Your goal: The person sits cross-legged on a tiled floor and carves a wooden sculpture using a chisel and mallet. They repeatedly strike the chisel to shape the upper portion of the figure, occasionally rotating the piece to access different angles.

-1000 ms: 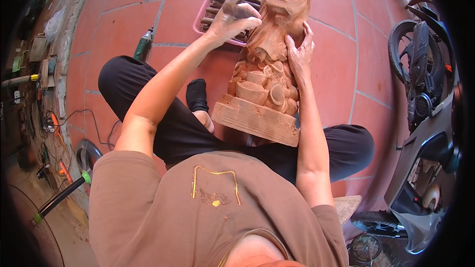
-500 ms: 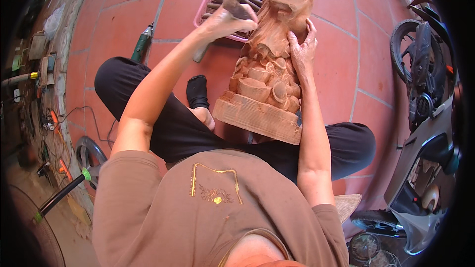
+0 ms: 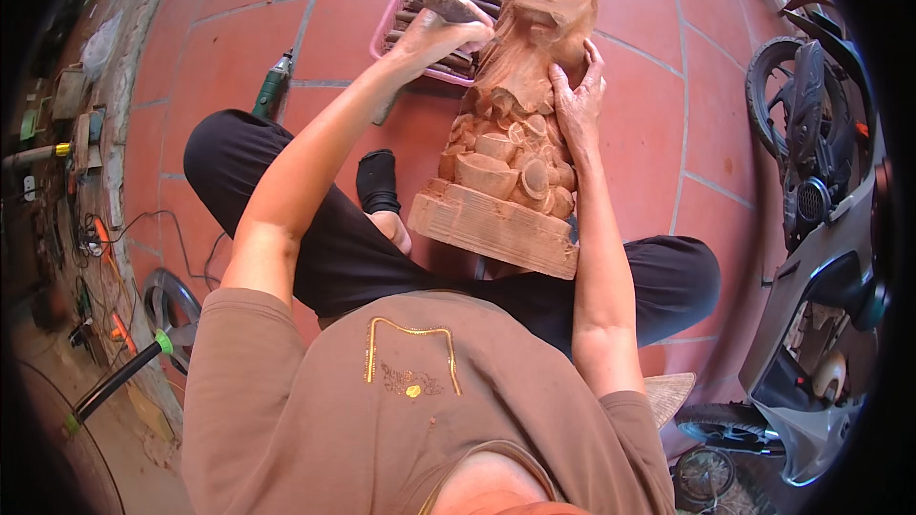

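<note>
A reddish-brown wooden carving (image 3: 494, 145) stands between my legs on a square base, with draped folds above and rounded, bowl-like shapes below. My right hand (image 3: 578, 100) grips its right side, thumb on the front and fingers round the edge. My left hand (image 3: 441, 41) is closed round a hammer-like tool (image 3: 454, 4) with a dark head; the lower end of its handle shows below my wrist. The fingertips of that hand are close to the carving's left side; whether they touch it, or also hold a thin chisel, I cannot make out.
Behind my left hand a pink basket (image 3: 379, 36) holds several dark carving tools. A green rotary power tool (image 3: 273, 86) lies on the red tiles near my left knee. A motorbike (image 3: 811, 277) stands at the right, and a fan (image 3: 119, 381) at the lower left.
My left hand and the tool in it have tipped slightly and sit a little nearer the carving; the blur on them has lessened. My right hand keeps its place on the carving.
</note>
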Motion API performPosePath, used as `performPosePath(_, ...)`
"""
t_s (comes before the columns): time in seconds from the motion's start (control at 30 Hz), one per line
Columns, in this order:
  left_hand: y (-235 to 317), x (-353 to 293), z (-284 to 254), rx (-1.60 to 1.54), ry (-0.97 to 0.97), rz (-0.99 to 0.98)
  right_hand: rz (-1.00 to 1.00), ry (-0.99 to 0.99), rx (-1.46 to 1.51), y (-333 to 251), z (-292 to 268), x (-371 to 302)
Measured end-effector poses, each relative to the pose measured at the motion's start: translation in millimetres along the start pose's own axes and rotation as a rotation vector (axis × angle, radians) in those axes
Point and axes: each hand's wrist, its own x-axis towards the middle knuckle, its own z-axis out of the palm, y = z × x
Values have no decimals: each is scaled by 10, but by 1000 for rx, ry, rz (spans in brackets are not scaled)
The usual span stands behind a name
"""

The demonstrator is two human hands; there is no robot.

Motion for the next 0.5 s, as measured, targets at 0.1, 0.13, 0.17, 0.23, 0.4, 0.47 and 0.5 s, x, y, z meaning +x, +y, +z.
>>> performPosePath(0.1, -302, 127, 123, -327, 178, 45, 41, -14, -27, -79, -14, 1)
performPosePath(0.13, -348, 130, 143, -339, 159, 15, 42, -9, -31, -80, -17, -5)
performPosePath(0.17, -392, 133, 157, -351, 141, -15, 42, -4, -34, -83, -16, -8)
performPosePath(0.23, -434, 133, 167, -314, 101, 1, 42, 1, -30, -87, -15, -15)
performPosePath(0.4, -425, -35, 24, -364, -31, -204, 29, -1, -13, -7, -38, -22)
performPosePath(0.47, -314, -75, -86, -302, -108, -246, 40, -2, -18, -29, -18, -19)
performPosePath(0.5, -405, 16, -55, -357, -89, -156, 46, -2, -21, -38, -15, -18)
